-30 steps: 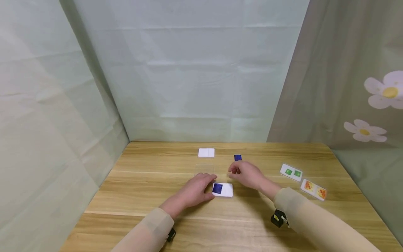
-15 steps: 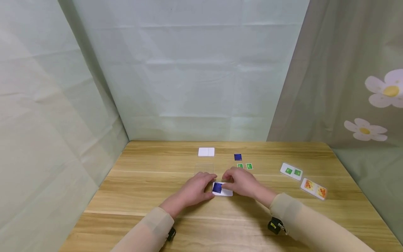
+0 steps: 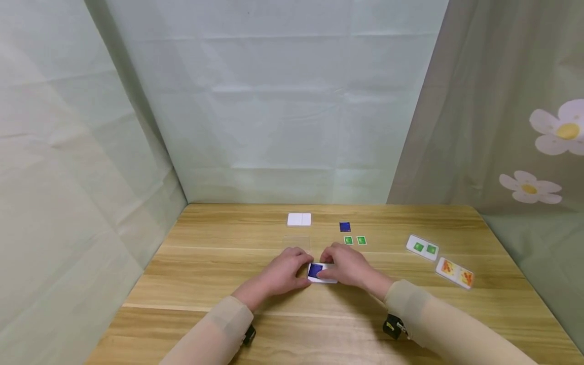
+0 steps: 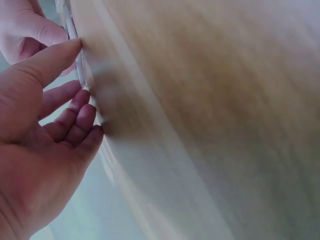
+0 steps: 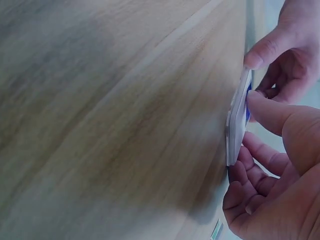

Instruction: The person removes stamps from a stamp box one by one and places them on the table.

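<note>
Two hands meet at a white plastic card: the left hand (image 3: 285,271) spans its left end with thumb and index finger, gripping it at near and far corners, while the right hand (image 3: 349,264) lies over its right end. The card (image 5: 237,131) lies flat between them, a dark blue square (image 3: 314,269) on its left half. The right thumb touches that square at its right side; the other right fingers bend beside the card, and I cannot tell whether they pinch anything. Just beyond the left fingertips lies a clear sheet (image 3: 296,242), with a blank white card (image 3: 295,219) farther out near the table (image 3: 292,329)'s back edge. Past the right knuckles are two green squares (image 3: 349,241) and a second blue square (image 3: 344,227). Well apart to the right of the fingers are a green-patterned card (image 3: 424,248) and an orange-patterned card (image 3: 457,274), with a stretch of tabletop between.
</note>
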